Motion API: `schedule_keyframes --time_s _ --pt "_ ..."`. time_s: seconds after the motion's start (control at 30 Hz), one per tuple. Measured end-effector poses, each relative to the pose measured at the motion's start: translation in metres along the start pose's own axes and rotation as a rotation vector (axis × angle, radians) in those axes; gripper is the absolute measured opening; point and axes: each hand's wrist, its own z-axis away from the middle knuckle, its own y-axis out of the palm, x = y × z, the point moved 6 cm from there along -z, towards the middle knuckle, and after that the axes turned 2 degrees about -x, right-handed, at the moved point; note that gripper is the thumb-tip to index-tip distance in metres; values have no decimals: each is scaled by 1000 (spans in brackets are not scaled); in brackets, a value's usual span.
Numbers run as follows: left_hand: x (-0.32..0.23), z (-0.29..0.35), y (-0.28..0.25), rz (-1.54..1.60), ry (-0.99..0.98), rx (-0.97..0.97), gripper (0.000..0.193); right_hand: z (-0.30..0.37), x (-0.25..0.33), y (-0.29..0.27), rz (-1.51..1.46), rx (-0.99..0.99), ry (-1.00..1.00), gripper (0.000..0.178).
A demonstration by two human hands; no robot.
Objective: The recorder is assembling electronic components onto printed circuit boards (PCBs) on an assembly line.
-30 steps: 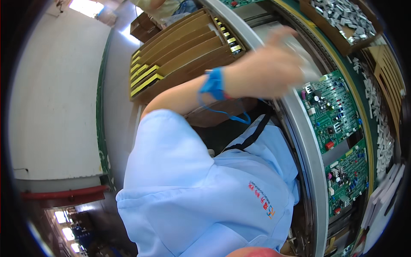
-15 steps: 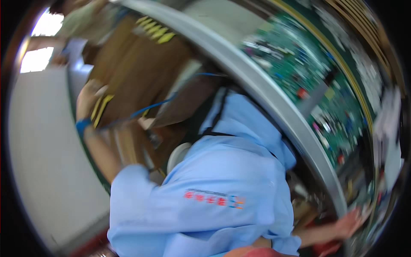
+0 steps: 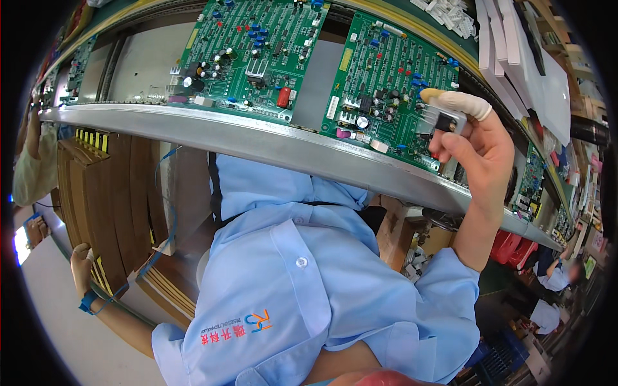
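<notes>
My right hand is over the lower right part of a green circuit board. Thumb and fingers pinch a small metal heatsink with a black transistor, its thin leads pointing left. Pale finger cots cover some fingertips. Whether the part touches the board is unclear. A second populated circuit board lies to the left on the same line. Low at the left, my left hand has its fingers curled, beside stacked brown cardboard; anything inside them is hidden. A blue strap circles that wrist.
A metal rail runs along the line's near edge, between the boards and my body. White parts lie in a heap beyond the boards. A blue cord hangs by the cardboard. Other people are at the far right.
The view has swung round and sharpened, bringing the boards in front of me. My right hand, blurred at the lower right before, is now over the right board with the heatsink part.
</notes>
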Motion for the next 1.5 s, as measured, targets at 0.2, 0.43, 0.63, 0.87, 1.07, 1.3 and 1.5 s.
schedule_keyframes --time_s 0.2,0.43,0.63,0.87,1.07,1.3,1.5 --pt "-63 23 10 -193 -154 333 20 -3 10 24 845 2 -275 36" --pt "-20 10 -71 -42 80 -315 35 5 1 40 1174 21 -388 33" --pt "-180 17 -56 710 217 -357 40 9 -5 44 1225 -46 -529 32" --pt "-335 30 29 768 526 13 44 11 0 45 1221 -48 -484 32" --pt "-385 51 86 1061 467 724 32 13 -2 44 1202 -54 -483 31" --pt "-421 75 116 1025 622 884 32 11 1 48 1254 -19 -441 32" --pt "-432 84 126 1010 647 926 33 6 7 51 1263 98 -518 36"
